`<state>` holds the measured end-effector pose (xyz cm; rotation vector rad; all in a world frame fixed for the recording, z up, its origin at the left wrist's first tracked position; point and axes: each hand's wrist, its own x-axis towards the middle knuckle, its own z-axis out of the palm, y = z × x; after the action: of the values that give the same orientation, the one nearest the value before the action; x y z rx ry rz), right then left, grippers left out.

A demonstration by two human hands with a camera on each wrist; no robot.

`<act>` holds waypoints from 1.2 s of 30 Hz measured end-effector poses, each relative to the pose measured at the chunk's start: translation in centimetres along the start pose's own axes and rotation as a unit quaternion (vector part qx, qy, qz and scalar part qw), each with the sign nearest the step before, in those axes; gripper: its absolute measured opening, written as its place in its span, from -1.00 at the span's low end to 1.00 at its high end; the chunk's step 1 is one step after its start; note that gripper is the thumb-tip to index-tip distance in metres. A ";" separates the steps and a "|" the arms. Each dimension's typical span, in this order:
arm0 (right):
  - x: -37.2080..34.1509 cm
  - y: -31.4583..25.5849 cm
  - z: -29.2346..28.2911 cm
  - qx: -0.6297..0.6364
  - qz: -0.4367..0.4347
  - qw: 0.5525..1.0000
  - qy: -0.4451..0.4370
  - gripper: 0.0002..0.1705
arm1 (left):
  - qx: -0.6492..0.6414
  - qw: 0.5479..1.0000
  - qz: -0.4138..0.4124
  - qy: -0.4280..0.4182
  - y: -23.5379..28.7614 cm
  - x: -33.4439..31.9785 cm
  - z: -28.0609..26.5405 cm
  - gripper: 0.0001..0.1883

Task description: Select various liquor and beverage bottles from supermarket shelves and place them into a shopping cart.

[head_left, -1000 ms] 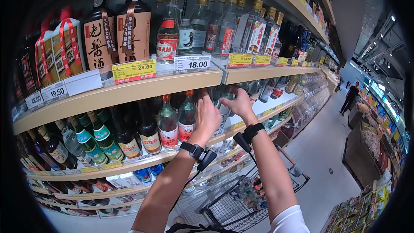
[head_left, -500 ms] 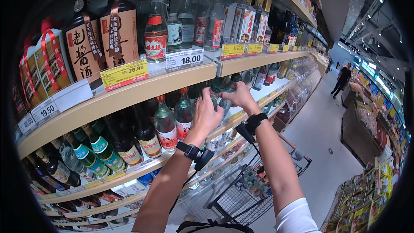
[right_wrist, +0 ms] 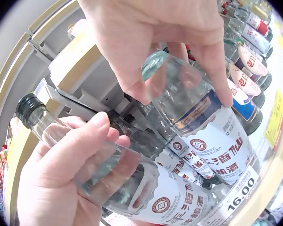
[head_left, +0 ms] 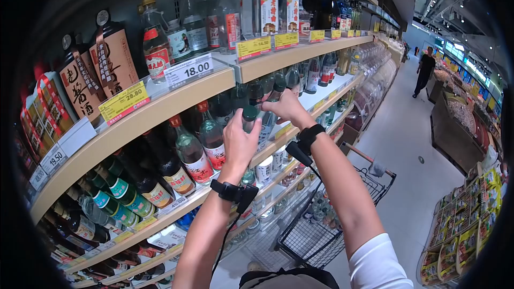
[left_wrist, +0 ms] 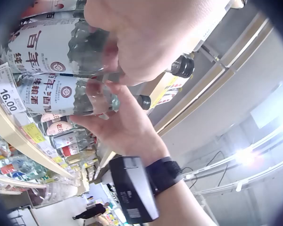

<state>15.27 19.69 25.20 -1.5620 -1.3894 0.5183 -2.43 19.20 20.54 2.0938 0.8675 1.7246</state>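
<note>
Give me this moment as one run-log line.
left hand: grips one bottle | right hand: grips second bottle, alongside | tag: 16.00, on shelf edge

I see the upper shelf (head_left: 176, 109) overhanging the lower bottles (head_left: 212, 138), which crowd the left hand (head_left: 240, 143) and right hand (head_left: 290, 108) at back and sides; toward the aisle (head_left: 385, 134) I have room.

the clear black-capped glass bottle (right_wrist: 146, 182) in the left hand (right_wrist: 61, 172) is left of the clear glass bottle (right_wrist: 193, 113) in the right hand (right_wrist: 165, 37). red-capped glass bottles (head_left: 190, 149) stand further left, beneath a pale wooden shelf (head_left: 134, 135); a black wire-mesh cart (head_left: 316, 246) stands below right.
</note>
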 end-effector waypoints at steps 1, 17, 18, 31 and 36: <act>-0.2 0.1 -0.3 0.001 -0.009 1.000 0.004 -0.64 | 0.004 1.000 -0.002 0.002 0.0 -0.3 0.2 -0.77; -2.1 6.2 -1.6 0.052 -0.156 0.978 0.132 -0.58 | -0.102 0.983 0.116 0.103 5.7 -10.2 -4.1 -0.78; -2.3 6.6 -1.8 0.052 -0.152 0.976 0.144 -0.58 | -0.120 0.982 0.102 0.105 5.3 -11.2 -4.5 -0.78; -15.7 11.8 -13.1 0.206 -0.023 0.974 0.093 -0.72 | -0.212 0.966 -0.145 -0.011 4.3 -24.1 -4.1 -0.74; -23.1 20.0 -12.6 0.083 0.056 0.991 0.085 -0.67 | -0.235 0.949 -0.205 -0.050 3.6 -26.8 -2.8 -0.75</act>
<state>29.80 -4.41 7.90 -1.5172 -1.1072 0.5403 -6.82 -0.46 2.29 1.5437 0.7116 1.4181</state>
